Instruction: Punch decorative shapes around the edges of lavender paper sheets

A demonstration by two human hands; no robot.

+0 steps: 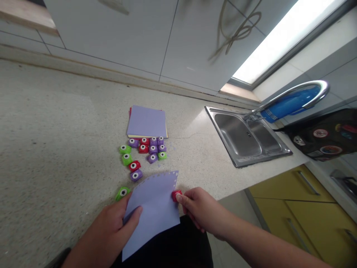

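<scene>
Left hand holds purple sheet, right hand pinching red punch at sheet's edge.

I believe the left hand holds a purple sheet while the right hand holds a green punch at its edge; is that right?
Not quite: the head view shows that the punch in the right hand is red; the left hand does hold a purple sheet.

Saw a steel sink set into the counter, with a curved faucet rising at its back. Through the faucet's arch, glimpsed something blue, possibly a bottle. Noticed a dark item bearing round badges beyond the sink, yellow cabinets, a window, and a looped cord against white tiles.
</scene>
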